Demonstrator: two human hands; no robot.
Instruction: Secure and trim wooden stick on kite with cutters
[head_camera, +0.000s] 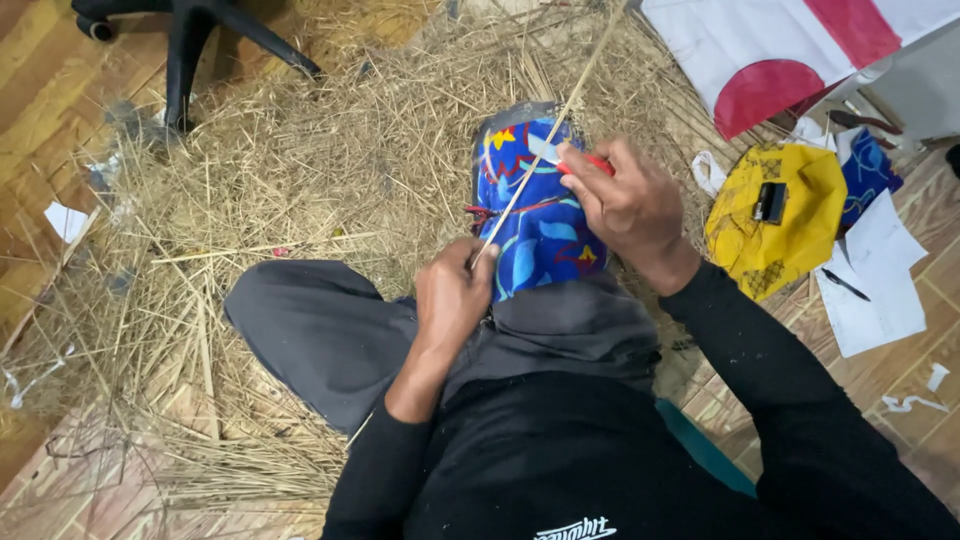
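Both hands closed on tools, over knee.
L hand (452, 292) pinches thin bamboo stick (545, 140) low end; R hand (625, 205) fist-grips red-handled knife (560, 160), blade on stick, above blue cloth (545, 235).

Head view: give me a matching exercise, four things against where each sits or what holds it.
Things:
1. thin stick
2. red-handled knife
3. yellow sheet
4. blue patterned cloth

Places:
A. on the floor to the right, a small black object on it
B. over the knee
C. pinched at its lower end by the left hand
D. in the right hand

Pairs: 1-C, 2-D, 3-A, 4-B
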